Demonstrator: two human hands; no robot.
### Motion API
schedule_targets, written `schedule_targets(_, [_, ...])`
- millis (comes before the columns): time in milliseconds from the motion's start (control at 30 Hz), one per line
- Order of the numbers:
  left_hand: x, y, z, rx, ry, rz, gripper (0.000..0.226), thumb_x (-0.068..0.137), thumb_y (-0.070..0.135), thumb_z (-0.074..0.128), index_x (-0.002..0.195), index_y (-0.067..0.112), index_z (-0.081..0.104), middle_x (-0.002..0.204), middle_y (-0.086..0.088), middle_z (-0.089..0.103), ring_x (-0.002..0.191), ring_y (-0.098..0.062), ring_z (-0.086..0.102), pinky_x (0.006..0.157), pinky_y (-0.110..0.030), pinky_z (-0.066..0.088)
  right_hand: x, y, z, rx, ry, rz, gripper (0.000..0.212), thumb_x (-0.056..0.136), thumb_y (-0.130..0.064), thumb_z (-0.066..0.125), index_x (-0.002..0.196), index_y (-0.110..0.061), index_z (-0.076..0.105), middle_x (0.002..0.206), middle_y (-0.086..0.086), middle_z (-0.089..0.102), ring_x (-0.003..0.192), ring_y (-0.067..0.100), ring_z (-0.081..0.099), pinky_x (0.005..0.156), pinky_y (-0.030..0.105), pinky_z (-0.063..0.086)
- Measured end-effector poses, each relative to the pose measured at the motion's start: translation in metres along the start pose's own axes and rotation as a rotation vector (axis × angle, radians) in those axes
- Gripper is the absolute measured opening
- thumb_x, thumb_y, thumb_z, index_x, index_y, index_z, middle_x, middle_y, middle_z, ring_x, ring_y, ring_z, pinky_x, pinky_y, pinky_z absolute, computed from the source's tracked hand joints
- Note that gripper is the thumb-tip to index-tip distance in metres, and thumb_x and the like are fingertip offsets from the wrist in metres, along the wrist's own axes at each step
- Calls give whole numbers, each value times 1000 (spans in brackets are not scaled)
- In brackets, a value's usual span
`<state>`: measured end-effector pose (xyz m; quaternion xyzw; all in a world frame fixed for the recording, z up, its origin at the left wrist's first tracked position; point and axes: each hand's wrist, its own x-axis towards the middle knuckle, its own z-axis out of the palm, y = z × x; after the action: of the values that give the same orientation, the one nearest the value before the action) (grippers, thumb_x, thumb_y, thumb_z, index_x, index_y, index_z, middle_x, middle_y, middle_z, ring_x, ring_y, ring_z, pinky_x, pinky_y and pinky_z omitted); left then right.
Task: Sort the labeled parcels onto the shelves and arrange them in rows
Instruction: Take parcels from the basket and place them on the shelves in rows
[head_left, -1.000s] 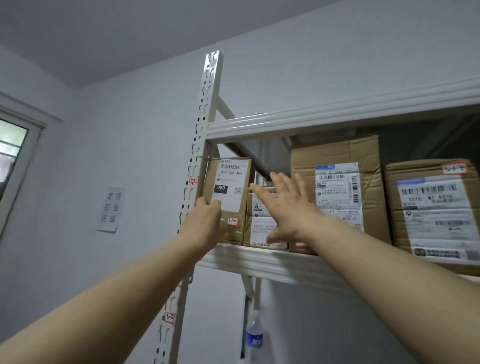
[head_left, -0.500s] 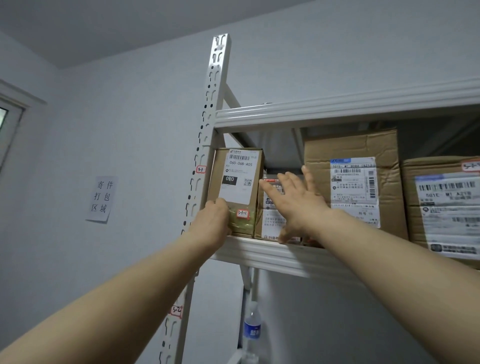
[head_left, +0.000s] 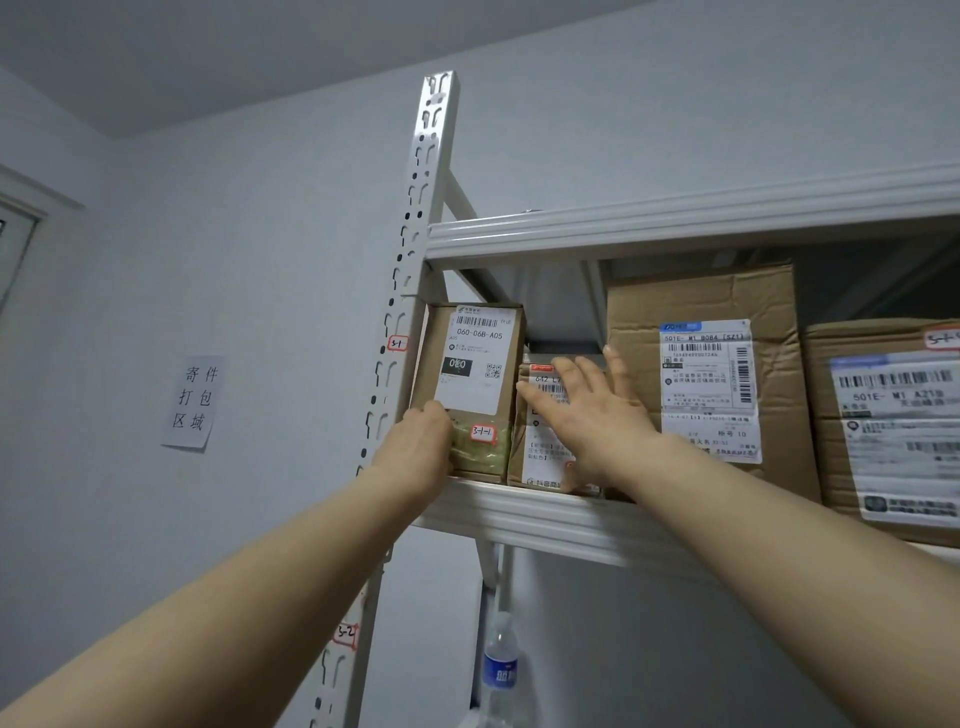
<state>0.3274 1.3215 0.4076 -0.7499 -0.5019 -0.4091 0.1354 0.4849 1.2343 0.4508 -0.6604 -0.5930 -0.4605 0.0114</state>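
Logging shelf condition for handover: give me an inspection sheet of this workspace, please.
Surface: white metal shelf, parcels standing along its front edge.
Job's things: tall parcel at left end, small parcel beside it, then a large box and a wide box; labels face out.
Clutter: water bottle below the shelf.
Hands: left hand grips tall parcel's lower corner; right hand flat on small parcel.
Cables: nothing seen.
Surroundings: paper sign on wall.
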Motion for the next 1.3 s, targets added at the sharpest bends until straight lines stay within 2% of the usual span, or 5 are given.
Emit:
schedule_targets(367, [-5, 21, -13, -41, 101, -4, 37, 89, 4, 51, 124, 3, 40, 118, -18, 53, 100, -34, 56, 73, -35, 41, -15, 22, -11, 104, 142, -6, 100, 82, -52, 62, 151, -29, -7, 159, 13, -9, 146, 32, -11, 112, 52, -17])
schedule_targets(633, [17, 132, -42, -358, 234, 249, 50, 94, 26, 50, 140, 12, 41, 143, -11, 36, 132, -26, 34, 105, -36, 33, -65, 130, -27, 380, 519, 494, 60, 93, -23, 48, 148, -15, 25, 155, 13, 17, 142, 31, 16, 116, 42, 13])
schedule_targets(900, [50, 215, -59, -272, 204, 442, 75, 93, 43, 50, 153, 18, 12, 160, -7, 11, 148, -23, 1, 119, -35, 3, -109, 199, -19, 296, 167, 681, 62, 93, -39, 48, 148, -26, 21, 154, 17, 10, 138, 40, 22, 112, 44, 20])
schedule_targets(1133, [52, 242, -64, -228, 211, 486, 67, 92, 38, 50, 150, 17, 24, 148, -15, 32, 139, -32, 24, 112, -36, 21, -114, 219, -19, 367, 29, 591, 53, 93, -44, 48, 142, -27, 35, 137, 13, 46, 122, 32, 48, 97, 40, 43])
schedule_targets(1300, [51, 248, -69, -200, 155, 456, 67, 91, 51, 50, 148, 23, 29, 143, -17, 33, 130, -35, 37, 108, -40, 31, -112, 221, -21, 344, 58, 601, 42, 96, -44, 46, 134, -26, 41, 131, 1, 55, 124, 25, 47, 104, 43, 25])
